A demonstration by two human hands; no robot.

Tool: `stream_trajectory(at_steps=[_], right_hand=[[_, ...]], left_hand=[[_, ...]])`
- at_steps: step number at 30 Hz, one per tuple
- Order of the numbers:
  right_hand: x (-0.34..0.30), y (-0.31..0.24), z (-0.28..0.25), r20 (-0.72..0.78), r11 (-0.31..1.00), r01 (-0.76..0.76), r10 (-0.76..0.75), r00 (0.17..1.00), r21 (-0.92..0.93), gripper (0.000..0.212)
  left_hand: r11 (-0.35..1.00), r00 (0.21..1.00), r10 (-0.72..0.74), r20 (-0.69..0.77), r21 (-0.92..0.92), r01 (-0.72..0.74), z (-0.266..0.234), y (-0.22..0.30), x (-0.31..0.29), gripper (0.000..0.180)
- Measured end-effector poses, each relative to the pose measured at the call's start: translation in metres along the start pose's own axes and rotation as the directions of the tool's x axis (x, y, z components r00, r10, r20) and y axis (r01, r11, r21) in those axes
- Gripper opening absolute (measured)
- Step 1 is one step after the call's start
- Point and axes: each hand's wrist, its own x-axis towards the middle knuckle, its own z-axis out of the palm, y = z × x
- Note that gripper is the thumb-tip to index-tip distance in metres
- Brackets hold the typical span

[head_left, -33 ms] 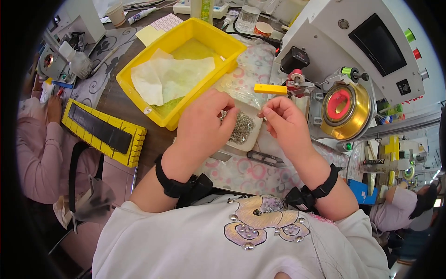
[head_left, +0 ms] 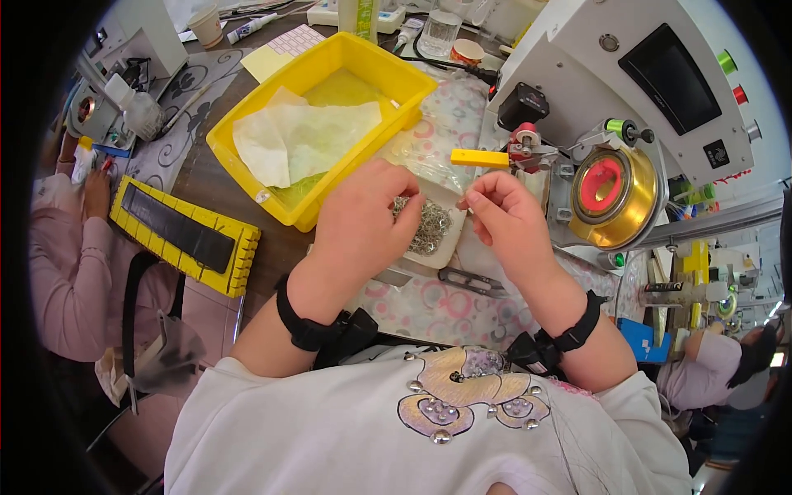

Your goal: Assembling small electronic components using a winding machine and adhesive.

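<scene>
My left hand (head_left: 369, 210) hovers over the left side of a white tray (head_left: 449, 252), its thumb and fingers curled together. Whatever may be between those fingertips is too small to make out. In the tray lies a tangled heap of small silvery metal pieces (head_left: 431, 228), partly covered by the left hand. My right hand (head_left: 513, 219) is at the tray's right edge, thumb and index finger pinched on something tiny that I cannot name. Just beyond the right fingers, a yellow bar (head_left: 480, 157) sticks out from the machine's red and metal fitting (head_left: 528, 148).
A yellow bin (head_left: 227, 153) with white sheets stands at the left. To the right is a white machine (head_left: 577, 66) with a screen and golden wheel (head_left: 639, 198). A slotted metal plate (head_left: 470, 281) lies near the tray. A yellow rack (head_left: 186, 235) stands beside another person (head_left: 74, 272).
</scene>
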Motion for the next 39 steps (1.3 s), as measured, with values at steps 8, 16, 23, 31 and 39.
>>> stream_trajectory(at_steps=[8, 16, 23, 31, 39], right_hand=[[0.004, -0.005, 0.007, 0.066, 0.946, -0.219, 0.209, 0.976, 0.238, 0.007], [0.027, 0.028, 0.025, -0.053, 0.998, -0.028, 0.031, 0.998, 0.051, 0.014], [0.033, 0.05, 0.037, -0.052, 0.983, -0.115, 0.123, 0.991, 0.141, 0.01], [0.014, 0.032, 0.019, 0.138, 0.646, 0.343, -0.346, 0.928, -0.682, 0.012], [-0.001, 0.012, 0.006, 0.074, 0.638, 0.301, -0.357, 0.931, -0.709, 0.016]], left_hand=[[0.997, 0.997, 0.071, -0.013, 0.044, -0.07, 0.0, 0.003, 0.0, 0.011], [0.979, 0.986, 0.163, 0.035, 0.12, -0.166, 0.007, 0.003, 0.011, 0.006], [0.954, 0.986, 0.118, 0.116, 0.262, -0.145, 0.007, 0.01, 0.003, 0.019], [0.758, 0.903, -0.082, 0.421, 0.615, -0.218, -0.016, 0.04, 0.008, 0.02], [0.786, 0.905, -0.004, 0.425, 0.562, -0.26, -0.015, 0.05, 0.014, 0.022]])
